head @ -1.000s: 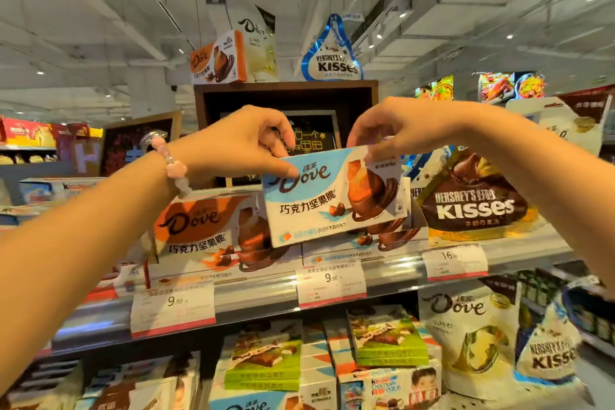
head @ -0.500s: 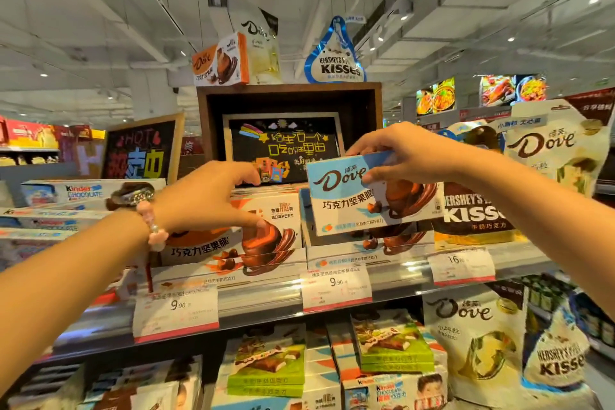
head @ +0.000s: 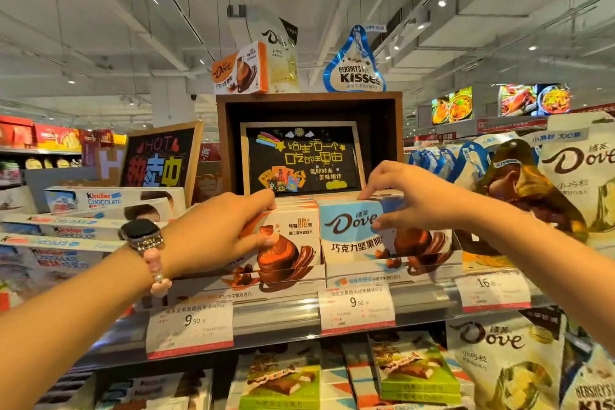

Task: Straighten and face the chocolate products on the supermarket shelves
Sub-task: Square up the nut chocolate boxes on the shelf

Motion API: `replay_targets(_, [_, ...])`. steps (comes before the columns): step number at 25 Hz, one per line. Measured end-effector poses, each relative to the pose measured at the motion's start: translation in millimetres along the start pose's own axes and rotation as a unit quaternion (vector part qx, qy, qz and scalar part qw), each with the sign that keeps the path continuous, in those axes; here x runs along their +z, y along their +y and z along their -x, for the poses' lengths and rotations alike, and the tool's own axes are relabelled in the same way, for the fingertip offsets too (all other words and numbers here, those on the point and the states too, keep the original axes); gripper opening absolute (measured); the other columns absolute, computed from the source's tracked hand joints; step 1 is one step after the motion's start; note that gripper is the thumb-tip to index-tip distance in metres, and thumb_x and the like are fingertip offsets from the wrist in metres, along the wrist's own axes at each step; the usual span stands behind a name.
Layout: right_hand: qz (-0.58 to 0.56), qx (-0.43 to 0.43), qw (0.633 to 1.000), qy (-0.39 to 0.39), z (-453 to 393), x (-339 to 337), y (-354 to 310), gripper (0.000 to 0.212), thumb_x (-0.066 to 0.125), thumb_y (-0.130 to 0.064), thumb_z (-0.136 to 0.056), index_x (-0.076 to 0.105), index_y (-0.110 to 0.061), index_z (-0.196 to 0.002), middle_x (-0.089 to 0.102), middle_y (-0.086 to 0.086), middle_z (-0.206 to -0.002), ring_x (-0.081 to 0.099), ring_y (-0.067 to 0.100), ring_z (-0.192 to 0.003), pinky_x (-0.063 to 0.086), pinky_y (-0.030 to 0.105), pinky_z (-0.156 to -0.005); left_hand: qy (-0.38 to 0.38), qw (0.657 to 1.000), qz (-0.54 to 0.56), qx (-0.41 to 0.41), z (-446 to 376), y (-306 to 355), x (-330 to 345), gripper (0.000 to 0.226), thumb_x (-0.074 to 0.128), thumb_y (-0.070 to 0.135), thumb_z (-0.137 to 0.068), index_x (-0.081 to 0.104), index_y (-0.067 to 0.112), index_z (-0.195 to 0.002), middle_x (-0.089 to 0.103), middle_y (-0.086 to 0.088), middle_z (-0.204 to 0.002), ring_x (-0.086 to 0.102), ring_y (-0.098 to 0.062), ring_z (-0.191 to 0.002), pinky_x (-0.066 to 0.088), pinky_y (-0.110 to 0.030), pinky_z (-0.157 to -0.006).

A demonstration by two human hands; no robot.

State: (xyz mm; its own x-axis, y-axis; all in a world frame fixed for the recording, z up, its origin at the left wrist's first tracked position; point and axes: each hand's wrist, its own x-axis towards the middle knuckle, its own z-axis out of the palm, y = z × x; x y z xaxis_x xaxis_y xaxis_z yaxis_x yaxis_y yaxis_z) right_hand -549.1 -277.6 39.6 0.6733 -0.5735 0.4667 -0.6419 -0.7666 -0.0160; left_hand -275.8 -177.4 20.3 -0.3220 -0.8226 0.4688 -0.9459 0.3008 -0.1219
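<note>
We grip the blue Dove box (head: 352, 233) with our right hand (head: 409, 200), seating it upright beside the orange Dove box (head: 293, 243), which our left hand (head: 216, 230) clasps. Both face forward; Kinder boxes (head: 83, 226) left of it look unstraightened.

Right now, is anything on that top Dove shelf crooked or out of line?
Nothing stands out: the blue Dove box and the orange Dove box stand upright, facing forward, side by side.
</note>
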Motion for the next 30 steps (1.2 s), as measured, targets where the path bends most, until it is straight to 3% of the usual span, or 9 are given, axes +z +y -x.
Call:
replay_targets(3, [-0.046,-0.007,0.999,0.012,-6,2,2,0.031,0.071,-0.035,-0.078,0.063,-0.032,-0.107,0.050,-0.014,-0.109,0.048,0.006,-0.107,0.042,0.033,-0.094,0.034,0.999,-0.004,0.014,1,3,2,0.033,0.057,0.045,-0.084,0.046,0.027,-0.110,0.061,0.010,-0.103,0.056,-0.006,-0.089,0.048,-0.026,-0.074])
replay_targets(7, [-0.163,-0.045,0.985,0.039,-47,2,-21,0.019,0.058,-0.024,-0.090,0.066,-0.020,-0.107,0.061,-0.006,-0.103,0.056,0.006,-0.095,0.044,0.021,-0.079,0.060,0.998,0.001,0.015,-1,3,4,0.035,0.060,0.045,-0.082,0.049,0.027,-0.110,0.058,0.012,-0.108,0.051,-0.006,-0.098,0.045,-0.025,-0.082])
replay_targets(10, [-0.151,-0.056,0.985,-0.056,-85,7,-43,0.022,0.054,-0.023,-0.093,0.067,-0.014,-0.107,0.059,-0.007,-0.101,0.053,0.000,-0.090,0.039,0.013,-0.076,0.065,0.998,0.007,0.015,-1,1,6,0.037,0.061,0.047,-0.081,0.049,0.028,-0.110,0.059,0.011,-0.110,0.051,-0.007,-0.101,0.046,-0.029,-0.086])
replay_targets(13, [-0.134,-0.059,0.981,-0.131,-108,14,-49,0.019,0.058,-0.029,-0.091,0.070,-0.019,-0.100,0.061,-0.009,-0.095,0.054,0.003,-0.088,0.039,0.020,-0.079,0.068,0.997,0.022,0.013,-3,-2,7,0.037,0.064,0.048,-0.078,0.050,0.030,-0.108,0.061,0.009,-0.107,0.054,-0.008,-0.099,0.049,-0.034,-0.083])
replay_targets(21, [-0.068,-0.038,0.978,-0.193,-126,10,-62,0.017,0.067,-0.027,-0.083,0.069,-0.021,-0.099,0.060,-0.008,-0.107,0.050,0.002,-0.094,0.033,0.025,-0.086,0.069,0.997,0.043,0.000,-2,0,6,0.037,0.068,0.045,-0.076,0.053,0.032,-0.107,0.062,0.012,-0.107,0.055,-0.006,-0.099,0.051,-0.033,-0.083])
replay_targets(25, [-0.085,-0.016,0.969,-0.230,-125,11,-65,0.022,0.065,-0.023,-0.085,0.068,-0.011,-0.103,0.064,-0.007,-0.094,0.054,0.003,-0.090,0.035,0.026,-0.086,0.065,0.997,0.040,-0.001,-3,1,5,0.038,0.068,0.044,-0.076,0.053,0.029,-0.108,0.063,0.009,-0.107,0.056,-0.008,-0.097,0.051,-0.033,-0.080])
replay_targets(27, [-0.097,-0.030,0.974,-0.202,-123,10,-65,0.023,0.061,-0.023,-0.087,0.067,-0.006,-0.101,0.064,-0.003,-0.091,0.055,0.004,-0.087,0.039,0.024,-0.081,0.069,0.997,0.035,0.000,-3,2,6,0.038,0.068,0.044,-0.077,0.053,0.028,-0.109,0.062,0.008,-0.108,0.055,-0.008,-0.098,0.050,-0.032,-0.082])
replay_targets(30, [-0.152,-0.035,0.983,-0.098,-116,-4,-59,0.018,0.058,-0.022,-0.090,0.063,-0.009,-0.101,0.064,-0.001,-0.096,0.060,0.009,-0.091,0.049,0.022,-0.075,0.072,0.997,0.036,-0.001,-1,3,5,0.036,0.068,0.043,-0.077,0.053,0.027,-0.106,0.062,0.008,-0.108,0.054,-0.009,-0.097,0.048,-0.031,-0.081])
